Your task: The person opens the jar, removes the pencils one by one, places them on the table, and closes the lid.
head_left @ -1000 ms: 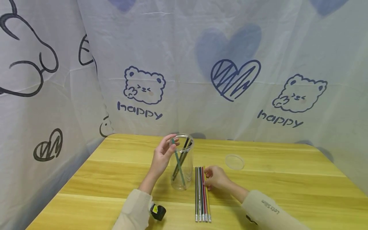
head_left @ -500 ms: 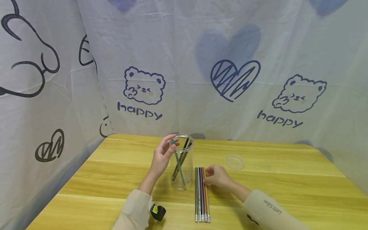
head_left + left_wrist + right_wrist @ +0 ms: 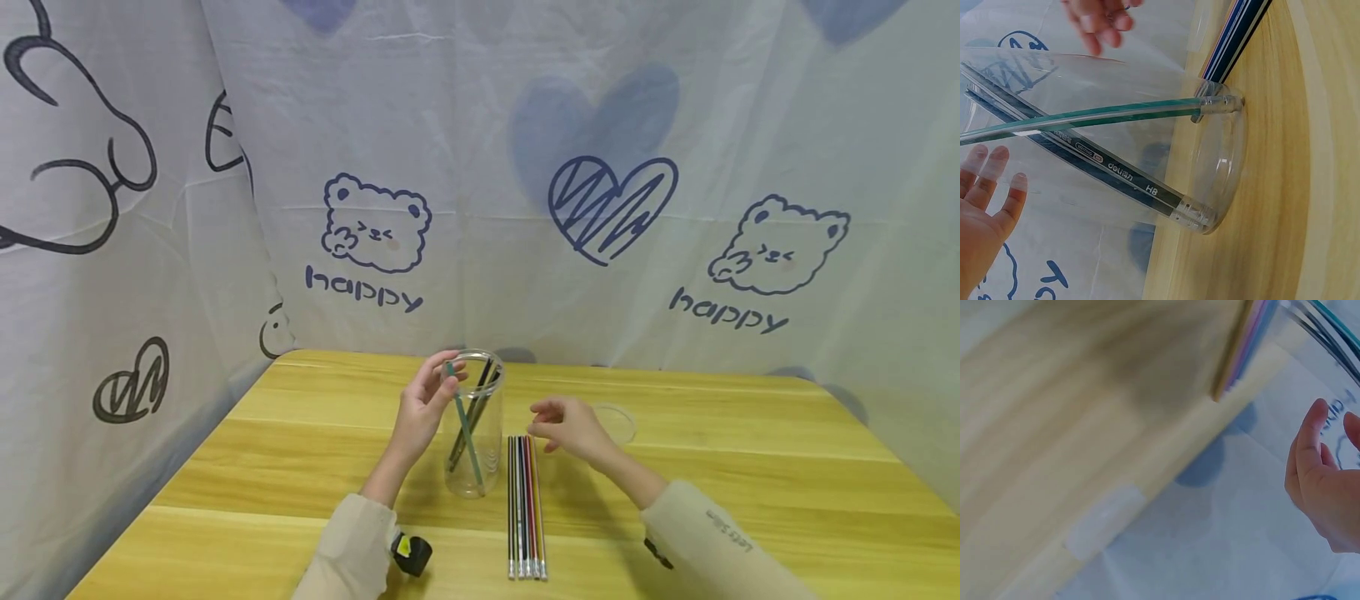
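Note:
A tall clear jar [image 3: 491, 454] stands upright on the table, holding a green pencil [image 3: 1135, 114] and two dark pencils [image 3: 1110, 165] that lean across each other. My left hand [image 3: 422, 408] holds the jar near its rim, thumb toward me and fingers round the side. Right of the jar, several pencils [image 3: 527, 508] lie side by side in a row, their metal-banded ends toward me; black, red and yellow ones show. Over the far end of this row hovers my right hand [image 3: 573, 427], fingers loosely bent, with nothing visible between them.
A round clear lid [image 3: 617, 423] lies flat on the wooden table [image 3: 750, 467], behind and right of my right hand. White cloth [image 3: 495, 267] with drawings hangs behind the table and on the left side. A black wrist strap piece [image 3: 412, 554] shows at my left sleeve.
My right hand has risen off the right side of the pencil row and moved away from me, toward the lid. My left hand and the jar have stayed in place.

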{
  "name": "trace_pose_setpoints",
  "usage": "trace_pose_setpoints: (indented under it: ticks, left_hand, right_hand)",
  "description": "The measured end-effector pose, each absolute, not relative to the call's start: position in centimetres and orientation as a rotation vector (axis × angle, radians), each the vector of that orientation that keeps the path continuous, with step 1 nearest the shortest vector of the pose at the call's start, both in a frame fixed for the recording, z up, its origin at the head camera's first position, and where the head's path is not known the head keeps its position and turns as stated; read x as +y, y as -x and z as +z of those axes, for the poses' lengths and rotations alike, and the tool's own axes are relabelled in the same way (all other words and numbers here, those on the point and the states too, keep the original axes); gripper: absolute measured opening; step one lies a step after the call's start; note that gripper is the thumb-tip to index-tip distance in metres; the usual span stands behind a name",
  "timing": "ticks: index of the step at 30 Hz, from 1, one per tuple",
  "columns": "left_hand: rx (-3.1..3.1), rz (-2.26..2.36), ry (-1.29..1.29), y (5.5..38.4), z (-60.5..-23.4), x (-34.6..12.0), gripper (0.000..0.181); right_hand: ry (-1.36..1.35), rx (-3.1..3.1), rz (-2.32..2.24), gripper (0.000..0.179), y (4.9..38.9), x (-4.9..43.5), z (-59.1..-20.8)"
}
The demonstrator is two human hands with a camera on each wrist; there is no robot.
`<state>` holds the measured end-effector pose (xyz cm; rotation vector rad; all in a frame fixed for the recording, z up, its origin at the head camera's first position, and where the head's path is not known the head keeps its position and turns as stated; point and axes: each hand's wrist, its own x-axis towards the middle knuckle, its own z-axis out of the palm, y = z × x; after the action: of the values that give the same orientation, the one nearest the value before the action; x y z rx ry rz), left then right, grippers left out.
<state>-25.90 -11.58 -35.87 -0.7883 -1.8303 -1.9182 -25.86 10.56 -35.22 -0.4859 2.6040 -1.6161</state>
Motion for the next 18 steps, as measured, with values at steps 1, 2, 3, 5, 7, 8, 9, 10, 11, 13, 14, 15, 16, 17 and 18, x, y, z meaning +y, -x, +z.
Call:
trace_pose_setpoints:
  ticks: [1, 2, 3, 5, 7, 8, 9, 10, 11, 13, 14, 15, 16, 17, 18]
  left_hand:
    - [-1.829, -1.92, 0.79, 25.9, -35.8, -11.6, 0.034]
    - [-1.828, -1.919, 0.792, 25.9, -35.8, -11.6, 0.034]
    - [-1.827, -1.918, 0.793, 26.0, -35.8, -11.6, 0.034]
    - [-1.824, -1.916, 0.797, 26.0, -35.8, -11.5, 0.034]
    - [-1.822, -1.909, 0.8, 26.0, -35.8, -11.5, 0.034]
    - [-1.82, -1.907, 0.802, 26.0, -35.8, -11.5, 0.034]
    - [-1.821, -1.904, 0.802, 26.0, -35.8, -11.5, 0.034]
    - [-1.821, -1.902, 0.803, 26.0, -35.8, -11.5, 0.034]
    - [-1.821, -1.9, 0.803, 26.0, -35.8, -11.5, 0.034]
    - [-1.824, -1.897, 0.804, 26.0, -35.8, -11.5, 0.034]
    - [-1.825, -1.898, 0.806, 26.0, -35.8, -11.5, 0.033]
    - [-1.828, -1.898, 0.805, 25.9, -35.8, -11.5, 0.034]
    - [-1.829, -1.899, 0.804, 25.9, -35.8, -11.5, 0.034]
    - [-1.83, -1.902, 0.804, 25.9, -35.8, -11.5, 0.034]
    - [-1.828, -1.907, 0.805, 25.9, -35.8, -11.5, 0.034]
  right_hand:
    - [0.507, 2.609, -1.624, 0.03, 25.9, 10.6, -34.9]
    - [0.525, 2.612, -1.632, 0.029, 25.9, 10.6, -34.5]
    - [0.541, 2.612, -1.645, 0.029, 26.0, 10.5, -34.1]
    - [0.569, 2.612, -1.675, 0.028, 26.0, 10.5, -33.2]
    - [0.593, 2.612, -1.706, 0.027, 25.9, 10.4, -32.5]
    - [0.608, 2.613, -1.722, 0.027, 25.9, 10.4, -32.2]
    - [0.625, 2.61, -1.74, 0.026, 26.0, 10.3, -31.9]
    - [0.633, 2.611, -1.753, 0.026, 25.9, 10.3, -31.6]
    - [0.642, 2.614, -1.763, 0.026, 25.9, 10.2, -31.4]
    - [0.657, 2.613, -1.78, 0.025, 26.0, 10.1, -30.9]
    - [0.661, 2.613, -1.789, 0.025, 25.9, 10.0, -30.7]
    - [0.667, 2.615, -1.793, 0.025, 25.9, 9.9, -30.5]
    - [0.672, 2.615, -1.797, 0.025, 25.9, 9.8, -30.3]
    - [0.683, 2.617, -1.801, 0.025, 25.9, 9.8, -30.0]
    - [0.695, 2.621, -1.802, 0.025, 25.9, 9.7, -29.8]
